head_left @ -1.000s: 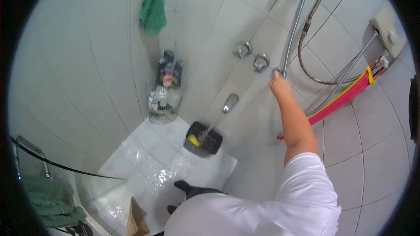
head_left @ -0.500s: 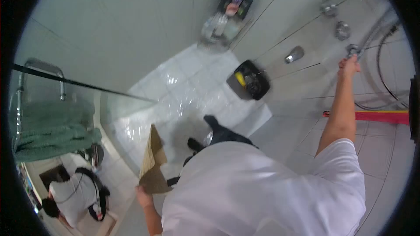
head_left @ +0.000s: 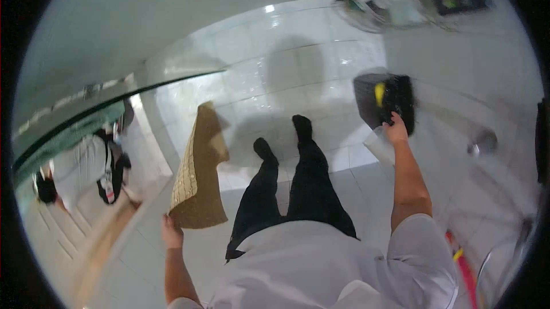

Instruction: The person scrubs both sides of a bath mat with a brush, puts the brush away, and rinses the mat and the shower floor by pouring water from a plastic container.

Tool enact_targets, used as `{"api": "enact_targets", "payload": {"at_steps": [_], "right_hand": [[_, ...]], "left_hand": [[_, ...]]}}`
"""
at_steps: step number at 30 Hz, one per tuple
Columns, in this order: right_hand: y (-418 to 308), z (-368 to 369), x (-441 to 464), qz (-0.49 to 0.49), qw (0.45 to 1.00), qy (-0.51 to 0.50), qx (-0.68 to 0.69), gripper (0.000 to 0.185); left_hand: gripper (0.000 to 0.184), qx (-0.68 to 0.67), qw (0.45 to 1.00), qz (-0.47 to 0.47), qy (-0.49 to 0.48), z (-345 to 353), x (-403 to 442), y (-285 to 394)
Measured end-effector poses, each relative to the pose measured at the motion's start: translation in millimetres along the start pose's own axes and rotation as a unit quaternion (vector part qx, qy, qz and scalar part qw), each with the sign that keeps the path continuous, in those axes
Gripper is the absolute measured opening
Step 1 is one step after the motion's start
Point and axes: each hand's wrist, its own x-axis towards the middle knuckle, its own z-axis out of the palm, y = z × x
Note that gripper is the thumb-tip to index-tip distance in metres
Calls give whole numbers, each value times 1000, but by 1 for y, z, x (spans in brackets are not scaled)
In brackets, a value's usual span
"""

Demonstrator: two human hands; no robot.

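Note:
My left hand (head_left: 172, 232) grips the lower left corner of a tan mat (head_left: 207, 194), which hangs curled above the tiles with its pale ribbed side partly showing. On the right, my right hand (head_left: 395, 128) is at the near edge of a black bin (head_left: 402, 92), with its fingers bent over the rim. A yellow item (head_left: 379, 95) lies inside the bin. The bin's contents are otherwise too dark and blurred to make out.
A wire rack (head_left: 389, 1) with bottles is at the upper right. The spout (head_left: 482, 142) is on the right wall, above a red strap (head_left: 468, 274). A glass panel edge (head_left: 126, 92) crosses the left, with a green towel (head_left: 74, 131) and a person (head_left: 86, 166) beyond.
My right hand has left the wall knob and come down to the black bin. The view has swung left and down, so the mat and my left hand show fully. No stream shows at the spout now.

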Motion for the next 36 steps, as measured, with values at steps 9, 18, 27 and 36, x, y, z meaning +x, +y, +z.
{"api": "enact_targets", "payload": {"at_steps": [9,18,27,36], "right_hand": [[-2,80,118,73,981,-107,-144,43],[-49,112,118,-89,946,-125,-286,24],[-206,165,93,-209,907,-213,-296,25],[-346,243,29,-323,854,-268,-308,27]], "left_hand": [[24,18,991,-127,-43,11,2,41],[30,-31,983,-172,-49,37,-14,23],[28,-129,954,-253,90,56,-33,23],[26,-232,866,-367,248,65,-66,31]]}}
